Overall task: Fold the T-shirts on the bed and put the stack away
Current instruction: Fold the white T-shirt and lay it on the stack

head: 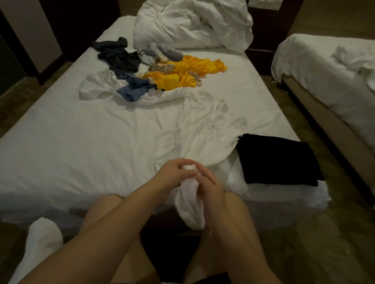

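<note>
A white T-shirt with a small dark print lies spread on the bed, its lower end bunched and hanging over the near edge. My left hand and my right hand both grip that bunched hem, close together. A folded black T-shirt rests at the bed's near right corner. Further back lies a heap of unfolded clothes: a yellow shirt, a blue one, a dark one, a grey one and another white one.
A crumpled white duvet fills the head of the bed. A second bed stands to the right across a narrow strip of floor. My knees press against the near bed edge. Dark furniture stands at the left.
</note>
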